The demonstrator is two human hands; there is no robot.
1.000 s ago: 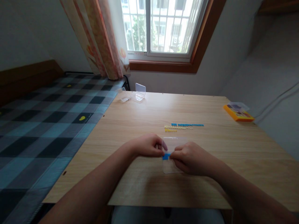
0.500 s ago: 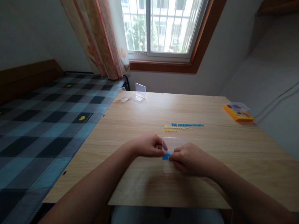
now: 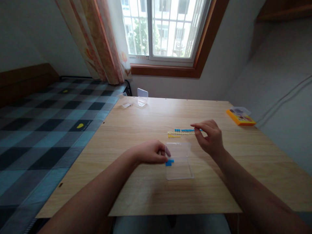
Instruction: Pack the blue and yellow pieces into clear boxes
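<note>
An open clear plastic box lies on the table in front of me, its lid side away from me. Small blue blocks sit together at the box's left side. My left hand is closed around the left edge of this box, its thumb beside the blue blocks. Beyond the box lie rows of small pieces: a blue row, a cream row and a short yellow row. Over the right end of these rows is my right hand, thumb and forefinger apart, with nothing visible between them.
Two open clear plastic cases stand at the table's far left corner. At the far right is an orange box with a clear lid. A bed with a checked cover adjoins the table on the left.
My right hand has left the blue blocks in the box and moved up and right to the rows, its fingers now apart. The left hand stays at the box edge. The view has shifted slightly.
</note>
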